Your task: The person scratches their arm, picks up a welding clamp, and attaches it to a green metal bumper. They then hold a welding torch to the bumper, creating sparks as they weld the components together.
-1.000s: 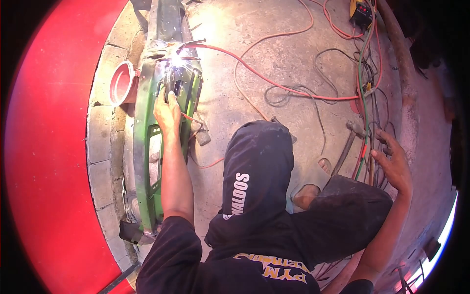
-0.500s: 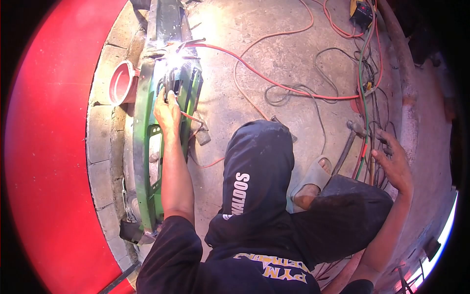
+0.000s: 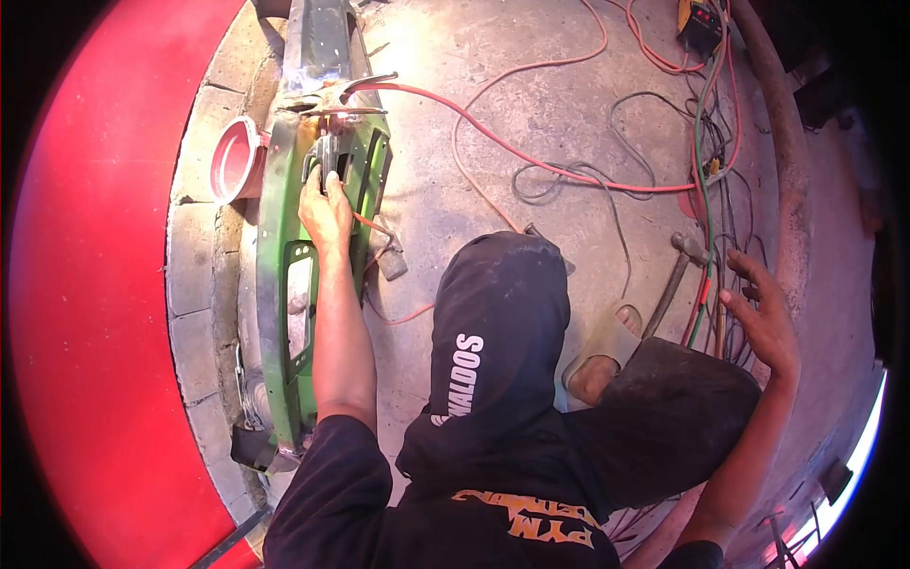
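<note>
My left hand (image 3: pixel 327 213) is closed around a dark handled tool (image 3: pixel 328 152), probably a welding holder, partly hidden by the fingers. Its tip points at a joint on a long green and grey metal frame (image 3: pixel 275 313). Just beyond the tip, a metal clamp (image 3: pixel 327 97) with a red cable (image 3: pixel 493 140) sits across the frame. My right hand (image 3: pixel 766 318) hangs in the air on the right, fingers apart and holding nothing. A hammer (image 3: pixel 671 284) lies on the floor near it, beside several cables.
A red-rimmed bucket (image 3: pixel 238 161) stands left of the frame, by a block kerb (image 3: pixel 196 256) and a red surface (image 3: pixel 104 284). A yellow and black machine (image 3: pixel 700 28) is at the upper right. Cables cross the concrete floor (image 3: pixel 588 104). A sandalled foot (image 3: pixel 597 370) shows beside the dark-clothed leg.
The bright arc and sparks at the tool tip have gone out, leaving a faint orange glow at the joint. Both hands stay almost in place.
</note>
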`<move>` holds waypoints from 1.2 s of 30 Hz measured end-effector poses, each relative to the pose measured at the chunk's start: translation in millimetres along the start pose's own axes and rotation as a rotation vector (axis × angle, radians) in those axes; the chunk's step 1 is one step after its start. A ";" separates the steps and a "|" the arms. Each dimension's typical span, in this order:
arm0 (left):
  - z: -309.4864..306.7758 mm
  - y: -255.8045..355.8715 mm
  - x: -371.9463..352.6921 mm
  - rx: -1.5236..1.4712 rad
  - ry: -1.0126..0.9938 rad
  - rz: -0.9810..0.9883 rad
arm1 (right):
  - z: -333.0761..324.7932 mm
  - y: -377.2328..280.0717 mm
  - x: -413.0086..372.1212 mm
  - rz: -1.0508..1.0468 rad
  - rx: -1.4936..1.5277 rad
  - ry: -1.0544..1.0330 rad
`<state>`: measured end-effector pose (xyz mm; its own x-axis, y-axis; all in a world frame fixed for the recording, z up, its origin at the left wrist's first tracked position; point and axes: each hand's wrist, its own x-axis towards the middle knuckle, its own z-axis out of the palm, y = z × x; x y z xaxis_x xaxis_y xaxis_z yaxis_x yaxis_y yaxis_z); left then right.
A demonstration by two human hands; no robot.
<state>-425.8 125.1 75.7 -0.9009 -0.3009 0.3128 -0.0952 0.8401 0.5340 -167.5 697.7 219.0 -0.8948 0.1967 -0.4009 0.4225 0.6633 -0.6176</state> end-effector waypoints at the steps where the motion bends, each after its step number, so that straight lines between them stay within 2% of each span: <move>1: 0.6 -0.2 0.0 -0.001 0.001 0.000 | -0.1 0.1 0.0 0.002 0.003 -0.003; 10: -11.0 15.9 -12.3 -0.009 0.054 -0.015 | -0.7 -0.7 0.9 0.015 -0.004 -0.007; 15: -6.7 4.4 -8.9 0.012 0.066 0.004 | 0.0 3.9 0.6 -0.013 -0.007 -0.006; 18: -4.9 2.7 -5.8 -0.036 0.013 -0.076 | 0.0 3.5 0.2 -0.010 0.007 -0.007; 33: 0.2 0.8 -0.8 -0.030 -0.002 -0.066 | -1.3 -4.5 0.9 0.025 -0.058 -0.001; 36: 3.6 -4.6 -0.4 -0.015 0.003 -0.054 | -0.1 -3.0 -0.2 0.010 0.019 -0.006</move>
<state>-426.5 123.0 70.3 -0.8932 -0.3471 0.2858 -0.1373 0.8159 0.5616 -168.7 695.8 221.1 -0.8898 0.1984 -0.4110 0.4338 0.6475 -0.6265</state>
